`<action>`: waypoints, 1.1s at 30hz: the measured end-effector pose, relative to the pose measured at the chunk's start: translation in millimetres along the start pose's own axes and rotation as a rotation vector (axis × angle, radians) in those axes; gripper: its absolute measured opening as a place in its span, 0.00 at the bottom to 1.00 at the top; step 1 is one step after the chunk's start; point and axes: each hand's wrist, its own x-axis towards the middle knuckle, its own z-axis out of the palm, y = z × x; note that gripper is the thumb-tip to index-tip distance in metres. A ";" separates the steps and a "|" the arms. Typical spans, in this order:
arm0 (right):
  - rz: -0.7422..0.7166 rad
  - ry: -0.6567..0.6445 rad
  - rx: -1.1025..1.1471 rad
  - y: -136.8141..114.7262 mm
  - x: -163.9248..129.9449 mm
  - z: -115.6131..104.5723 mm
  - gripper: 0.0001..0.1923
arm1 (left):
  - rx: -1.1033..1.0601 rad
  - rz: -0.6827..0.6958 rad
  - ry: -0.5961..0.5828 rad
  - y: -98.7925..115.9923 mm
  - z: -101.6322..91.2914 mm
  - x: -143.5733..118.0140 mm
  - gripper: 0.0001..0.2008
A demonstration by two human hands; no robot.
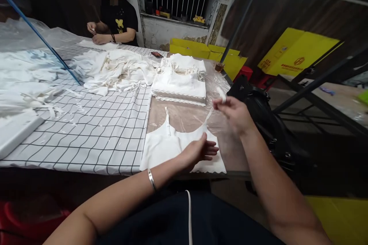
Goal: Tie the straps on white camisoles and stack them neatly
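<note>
A white camisole top (161, 149) with thin straps and a wavy hem lies flat at the table's near edge. My right hand (235, 115) pinches the top's right strap (209, 115) and holds it up off the table; something white is wrapped around one of its fingers. Over the right part of the top is my left hand (201, 150), fingers stretched out and holding nothing; I cannot tell whether it touches the cloth. The other strap (167, 115) lies loose on the table. Just beyond stands a neat stack of white tops (181, 84).
Loose white garments (120, 69) are heaped on the checked tablecloth (115, 130) to the left. Across the table a person (119, 26) handles white cloth. A black bag (253, 99) sits at the right edge, near yellow boxes (299, 51). A blue pole (40, 34) slants upward at left.
</note>
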 end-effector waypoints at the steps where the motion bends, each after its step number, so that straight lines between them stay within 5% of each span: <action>1: -0.053 -0.130 -0.092 -1.8 -29.9 0.1 0.01 | -0.218 -0.079 -0.009 5.5 2.2 0.6 0.36; 3: -0.103 -0.302 -0.274 0.9 -84.4 1.0 0.05 | -0.495 -0.160 -0.046 15.4 4.3 1.3 0.27; 6: -0.073 -0.024 -0.346 16.0 -136.1 6.0 0.05 | -0.627 -0.170 -0.048 23.9 5.9 2.2 0.14; 9: 0.141 0.179 -0.071 30.2 -149.3 14.1 0.13 | -0.645 -0.158 -0.041 28.1 9.7 3.5 0.11; 12: 0.373 -0.019 0.191 32.1 -144.0 21.3 0.26 | -0.625 -0.138 -0.037 34.2 14.1 6.6 0.10; 16: 0.623 -0.347 0.274 26.6 -140.0 22.9 0.23 | -0.563 -0.141 0.004 43.8 11.5 18.3 0.10; 24: 0.844 -0.463 0.376 30.0 -141.8 4.9 0.17 | -0.428 -0.180 0.204 46.6 -18.4 66.4 0.11; 27: 0.893 -0.431 0.412 28.0 -136.0 0.6 0.16 | -0.184 -0.256 0.152 50.1 -30.6 68.7 0.12; 29: 0.892 -0.361 0.420 26.0 -129.4 -1.9 0.15 | 0.181 -0.253 0.161 54.3 -39.6 61.2 0.12; 33: 0.772 -0.170 0.392 24.6 -107.3 -7.5 0.10 | 1.050 0.045 0.387 52.0 -51.1 34.8 0.08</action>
